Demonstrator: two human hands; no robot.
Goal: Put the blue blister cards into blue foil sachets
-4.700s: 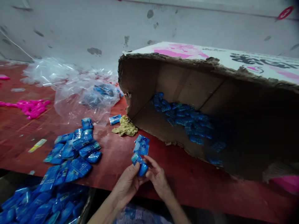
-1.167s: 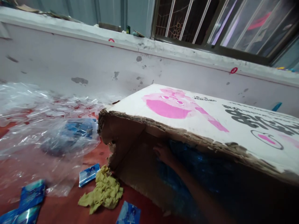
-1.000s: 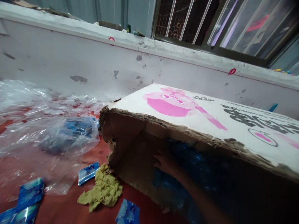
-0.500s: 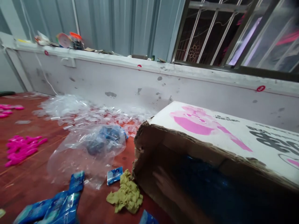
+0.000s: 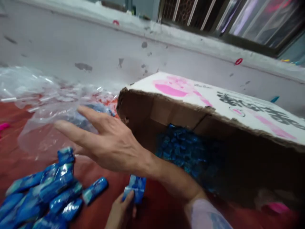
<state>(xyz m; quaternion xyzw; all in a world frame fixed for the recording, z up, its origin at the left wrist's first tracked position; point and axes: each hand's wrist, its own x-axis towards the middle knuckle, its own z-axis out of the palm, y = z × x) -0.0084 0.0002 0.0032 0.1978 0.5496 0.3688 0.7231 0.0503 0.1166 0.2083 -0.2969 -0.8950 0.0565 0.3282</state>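
The left hand is pinching a flat, glossy blue plastic packet over the red counter, ideally gripping lightly to avoid creasing; the right hand is hanging open.

Overall blur, dark box interior

upper right: barred window | upper left: stained wall | clear plastic pieces lie left | left edge: pink item

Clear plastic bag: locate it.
In the head view, the clear plastic bag lies on the red table, left of the cardboard box, partly hidden behind the right hand.
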